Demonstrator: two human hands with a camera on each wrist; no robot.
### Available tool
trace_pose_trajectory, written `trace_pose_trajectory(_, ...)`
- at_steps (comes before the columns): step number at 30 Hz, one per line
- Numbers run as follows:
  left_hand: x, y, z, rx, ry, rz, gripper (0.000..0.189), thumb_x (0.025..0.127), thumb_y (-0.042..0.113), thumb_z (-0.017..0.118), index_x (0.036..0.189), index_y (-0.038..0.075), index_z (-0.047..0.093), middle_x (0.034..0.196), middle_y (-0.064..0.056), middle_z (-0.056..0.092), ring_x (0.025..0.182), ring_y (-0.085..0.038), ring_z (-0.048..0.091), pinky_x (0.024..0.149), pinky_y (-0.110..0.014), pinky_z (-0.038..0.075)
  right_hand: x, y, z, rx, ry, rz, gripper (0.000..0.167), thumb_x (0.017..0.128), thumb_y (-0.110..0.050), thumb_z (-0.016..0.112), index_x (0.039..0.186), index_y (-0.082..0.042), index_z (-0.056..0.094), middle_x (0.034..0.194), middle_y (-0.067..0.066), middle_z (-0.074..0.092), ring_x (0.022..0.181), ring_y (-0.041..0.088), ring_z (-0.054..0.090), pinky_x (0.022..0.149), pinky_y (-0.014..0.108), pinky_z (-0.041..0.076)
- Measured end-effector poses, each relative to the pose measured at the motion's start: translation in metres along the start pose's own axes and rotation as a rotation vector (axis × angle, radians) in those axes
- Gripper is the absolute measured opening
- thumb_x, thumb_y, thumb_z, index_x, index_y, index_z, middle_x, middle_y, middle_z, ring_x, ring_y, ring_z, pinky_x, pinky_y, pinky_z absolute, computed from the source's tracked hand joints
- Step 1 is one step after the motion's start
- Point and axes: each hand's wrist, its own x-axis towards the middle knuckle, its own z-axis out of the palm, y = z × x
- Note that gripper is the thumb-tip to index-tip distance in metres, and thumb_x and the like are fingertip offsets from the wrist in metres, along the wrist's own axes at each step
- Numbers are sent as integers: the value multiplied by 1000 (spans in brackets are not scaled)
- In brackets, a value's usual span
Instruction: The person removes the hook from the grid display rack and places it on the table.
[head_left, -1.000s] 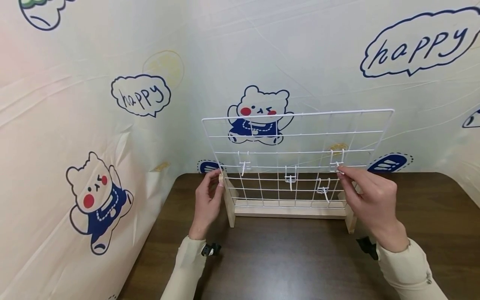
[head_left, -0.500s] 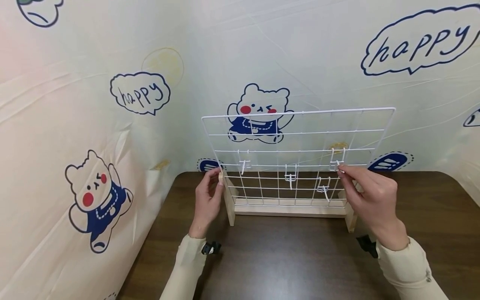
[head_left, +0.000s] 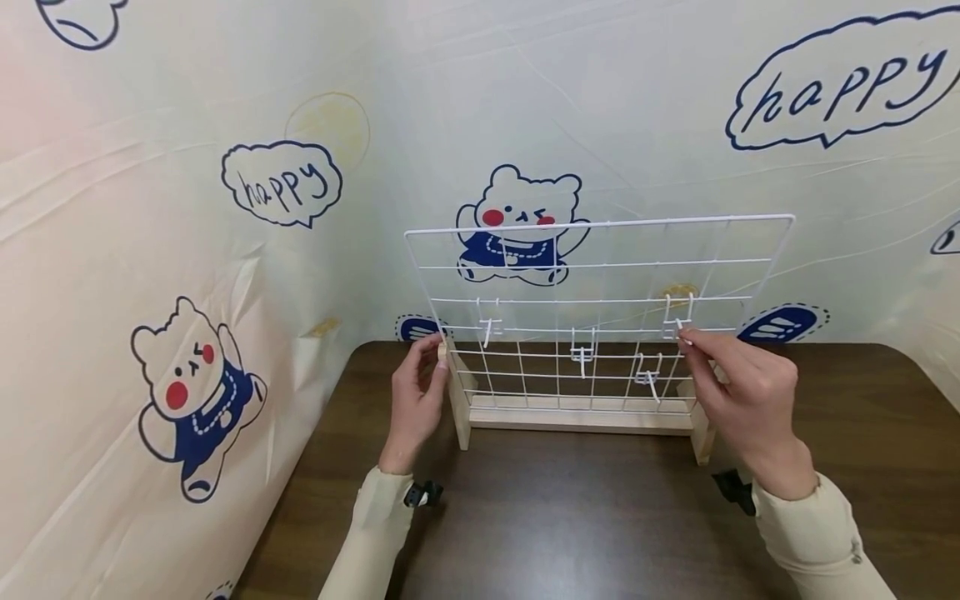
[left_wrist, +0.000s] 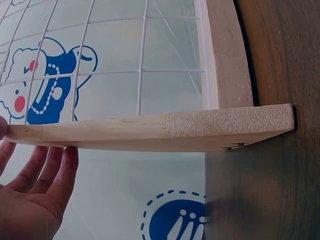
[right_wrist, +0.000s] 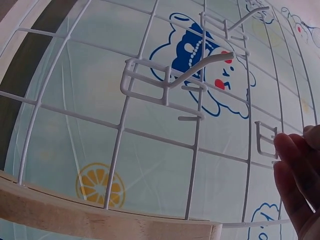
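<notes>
A white wire grid rack (head_left: 600,223) stands in a wooden base on the brown table. With thumb and fingers on opposite faces, my left hand (head_left: 416,404) grips the upper end of the wooden side upright (left_wrist: 150,131). My right hand (head_left: 746,392) pinches the prong of a white wire hook (head_left: 667,304) on the right side of the grid; its fingertips cover the prong's end. Three more such hooks hang on the grid: an upper left hook (head_left: 491,327), a middle hook (head_left: 582,357) and a lower right hook (right_wrist: 145,82).
Behind the rack and along the left hangs a pale curtain (head_left: 390,150) printed with cartoon bears and "happy" bubbles. Bare brown tabletop (head_left: 577,517) lies in front of the rack. The base's wooden crossbar (head_left: 577,422) runs low between the two uprights.
</notes>
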Motion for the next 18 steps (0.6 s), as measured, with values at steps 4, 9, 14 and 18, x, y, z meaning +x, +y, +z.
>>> trace_pose_trajectory(4,0,0,0,1,1,-2,34,105,11,60,138,6,60,134,-15,67,123,-33,67,97,-59,58,0,0,1,5,27,2,49,107,-38,59,95,6,78,87,22,79,69,40,73,91,-1,41)
trace_pose_trajectory(9,-1,0,-1,9,0,-11,34,105,10,60,139,4,59,134,-13,68,123,-30,67,97,-56,59,1,1,3,11,85,-12,46,105,-36,61,92,5,79,85,21,79,68,41,71,91,1,43)
trace_pose_trajectory(14,-1,0,-1,7,-4,-18,33,105,10,58,138,7,60,133,-12,67,122,-27,67,96,-51,60,1,0,2,18,91,-16,47,105,-37,61,93,5,79,85,21,79,68,40,70,89,1,43)
trace_pose_trajectory(18,-1,0,-1,12,-5,-9,33,105,10,58,138,7,60,133,-12,67,122,-28,67,96,-50,60,2,-1,2,25,119,-25,46,105,-35,62,90,5,79,83,21,78,64,39,68,86,1,44)
